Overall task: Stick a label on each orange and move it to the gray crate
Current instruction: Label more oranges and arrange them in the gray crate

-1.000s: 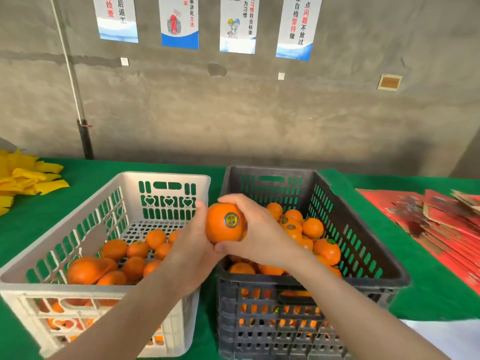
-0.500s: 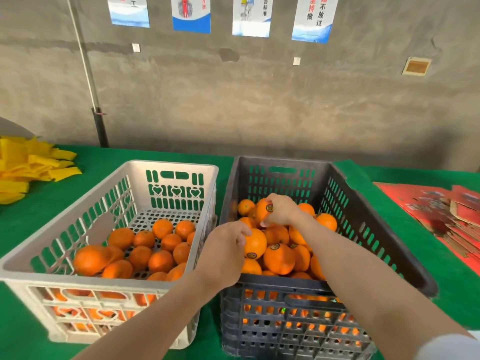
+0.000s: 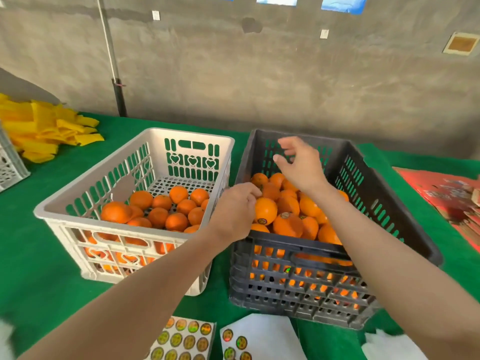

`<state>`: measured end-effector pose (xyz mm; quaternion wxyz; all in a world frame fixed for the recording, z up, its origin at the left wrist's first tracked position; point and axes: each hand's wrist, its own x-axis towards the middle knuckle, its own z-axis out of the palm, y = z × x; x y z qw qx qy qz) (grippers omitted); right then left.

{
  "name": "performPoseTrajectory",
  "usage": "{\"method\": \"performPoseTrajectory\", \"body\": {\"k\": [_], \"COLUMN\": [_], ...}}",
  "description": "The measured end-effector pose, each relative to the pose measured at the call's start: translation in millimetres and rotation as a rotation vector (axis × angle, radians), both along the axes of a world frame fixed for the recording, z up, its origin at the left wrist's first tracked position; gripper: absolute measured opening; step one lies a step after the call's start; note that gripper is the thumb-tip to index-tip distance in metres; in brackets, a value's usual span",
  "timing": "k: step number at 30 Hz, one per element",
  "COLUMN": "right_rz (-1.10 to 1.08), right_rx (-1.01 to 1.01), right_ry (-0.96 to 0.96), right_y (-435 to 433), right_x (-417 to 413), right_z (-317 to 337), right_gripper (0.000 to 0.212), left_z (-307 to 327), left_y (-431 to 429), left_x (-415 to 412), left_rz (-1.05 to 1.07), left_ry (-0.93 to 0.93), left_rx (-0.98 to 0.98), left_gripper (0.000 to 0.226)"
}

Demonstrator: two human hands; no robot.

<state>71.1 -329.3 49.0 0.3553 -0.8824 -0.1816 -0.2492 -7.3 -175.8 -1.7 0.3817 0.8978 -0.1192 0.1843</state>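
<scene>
A white crate (image 3: 91, 170) on the left holds several unlabelled oranges (image 3: 161, 209). To its right, the gray crate (image 3: 285, 244) is piled with oranges (image 3: 288, 224), some showing round stickers. My left hand (image 3: 233, 209) hovers at the gray crate's left rim, its loosely curled fingertips touching a labelled orange (image 3: 265, 210) that lies in the pile. Raised above the gray crate's far half, my right hand (image 3: 298, 162) is empty with fingers loosely spread. Two sticker sheets (image 3: 184, 339) (image 3: 239, 344) lie on the green cloth at the near edge.
Yellow foam sleeves (image 3: 44, 131) are heaped at the far left beside another white crate (image 3: 10, 162). Red flattened cartons (image 3: 446, 193) lie at the right. White paper (image 3: 389, 346) sits at the near right. A concrete wall with a pole (image 3: 114, 74) stands behind the table.
My right hand has let go of the labelled orange in the gray crate and lifted up empty. The left hand has stayed at the crate's left rim. The view has tilted down.
</scene>
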Motion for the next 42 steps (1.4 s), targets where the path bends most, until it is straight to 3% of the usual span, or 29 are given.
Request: {"method": "performPoseTrajectory", "body": {"k": [1,3,5,8,9,13,17,20,25,28,31,37,42], "right_rz": [0.095,0.344,0.547,0.580,0.544,0.472,0.405,0.389,0.433,0.419,0.396,0.264,0.237], "right_rx": [0.178,0.232,0.054,-0.499,-0.631,-0.790,-0.975,-0.904,-0.516,-0.334,-0.273,-0.341,-0.373], "right_ry": [-0.159,-0.303,-0.112,0.569,0.693,0.779,0.674,0.704,0.764,0.749,0.695,0.383,0.410], "right_y": [2,2,2,6,8,27,36,33,14,0,-10,-27,-25], "right_x": [-31,-94,-144,-174,-172,-160,-151,-147,-148,-153,-162,-190,-202], "right_z": [8,-4,-47,-127,-151,-192,-210,-214,-206,-195,-187,-197,-202], "right_gripper": [0.022,0.004,0.010,0.023,0.033,0.052,0.052,0.052,0.031,0.024,0.024,0.019,0.024], "left_z": [-1,-7,-12,-15,-14,-15,-39,-83,-136,-141,-142,-147,-149], "left_y": [1,3,3,0,-1,-4,4,17,23,10,-6,-13,-15], "left_x": [-1,-5,-9,-13,-14,-24,-60,-95,-132,-134,-131,-126,-121], "left_rz": [0.015,0.054,0.098,0.150,0.160,0.199,0.164,0.180,0.242,0.137,0.156,0.235,0.209], "left_ry": [-0.022,-0.089,-0.158,-0.170,-0.161,-0.115,-0.269,-0.186,0.625,0.861,0.850,0.739,0.759], "left_rx": [-0.030,-0.077,-0.115,-0.170,-0.177,-0.269,-0.369,-0.294,-0.326,-0.406,-0.315,-0.288,-0.408], "left_gripper": [0.024,0.025,0.025,0.025,0.026,0.028,0.021,0.019,0.034,0.010,0.021,0.018,0.020]}}
